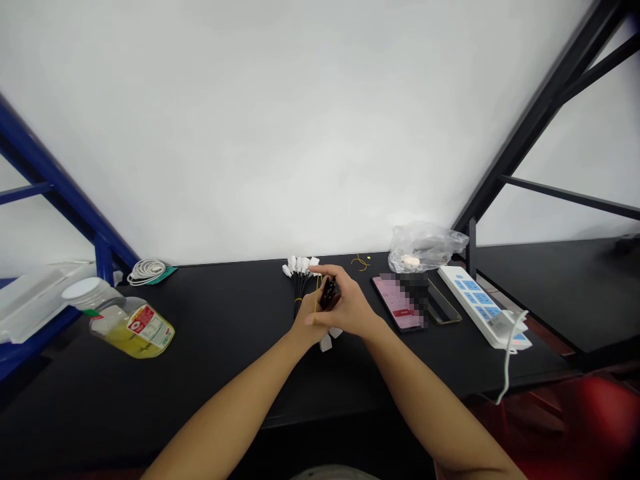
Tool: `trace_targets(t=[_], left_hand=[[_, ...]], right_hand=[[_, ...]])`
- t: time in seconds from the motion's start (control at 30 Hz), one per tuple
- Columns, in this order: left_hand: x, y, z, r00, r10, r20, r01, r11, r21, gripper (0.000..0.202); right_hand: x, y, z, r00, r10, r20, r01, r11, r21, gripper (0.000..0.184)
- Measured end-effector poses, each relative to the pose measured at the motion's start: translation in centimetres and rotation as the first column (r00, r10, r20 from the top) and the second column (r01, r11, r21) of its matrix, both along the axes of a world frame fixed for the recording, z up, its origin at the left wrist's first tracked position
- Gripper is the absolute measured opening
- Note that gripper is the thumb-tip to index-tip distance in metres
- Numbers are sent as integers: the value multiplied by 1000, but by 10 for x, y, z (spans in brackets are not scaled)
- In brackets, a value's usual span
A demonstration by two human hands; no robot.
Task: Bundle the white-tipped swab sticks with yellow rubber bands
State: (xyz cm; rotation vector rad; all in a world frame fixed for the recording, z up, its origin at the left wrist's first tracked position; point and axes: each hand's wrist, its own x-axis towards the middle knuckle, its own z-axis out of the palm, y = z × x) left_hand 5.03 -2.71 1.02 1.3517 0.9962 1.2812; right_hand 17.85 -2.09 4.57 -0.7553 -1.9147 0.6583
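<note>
My left hand (306, 321) is closed around a bundle of black cables (329, 292), seen nearly end-on. White connectors (326, 343) stick out below my hands. A thin yellow rubber band (317, 298) is stretched between the thumb and a finger of my right hand (351, 308), beside the bundle. Whether the band loops round the cables I cannot tell. Just behind my left hand, another bundle of black cables (299, 285) with white connector ends lies on the black table (225, 313), with a yellow band around it.
At left lies a tilted clear jar (143, 327) of yellow rubber bands, near a coiled white cable (147, 271). Loose bands (361, 262) lie at the back. Two phones (397, 303), a plastic bag (425, 243) and a white power strip (483, 307) are at right.
</note>
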Motion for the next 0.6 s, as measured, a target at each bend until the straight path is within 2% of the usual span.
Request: trace_targets(t=[0.13, 0.23, 0.3, 0.43, 0.5, 0.6], left_hand=[[0, 2, -4, 995, 24, -92, -11, 990, 141, 24], [1, 3, -6, 995, 19, -96, 0, 980, 197, 18], [1, 4, -6, 997, 12, -77, 3, 981, 195, 11], [3, 5, -4, 998, 46, -43, -39, 990, 138, 17], [3, 5, -4, 998, 63, -20, -61, 993, 102, 23], [3, 7, -7, 997, 70, 43, -73, 994, 80, 35]], right_hand=[[10, 10, -1, 995, -51, 87, 48, 998, 40, 88], [20, 17, -2, 981, -33, 193, 38, 999, -19, 84], [24, 20, -3, 966, -11, 257, 27, 998, -59, 70], [26, 21, -2, 963, 27, 269, -3, 996, -88, 38], [25, 21, -2, 972, 40, 231, -17, 995, -102, 32], [25, 20, -1, 982, 62, 181, -32, 986, -163, 32]])
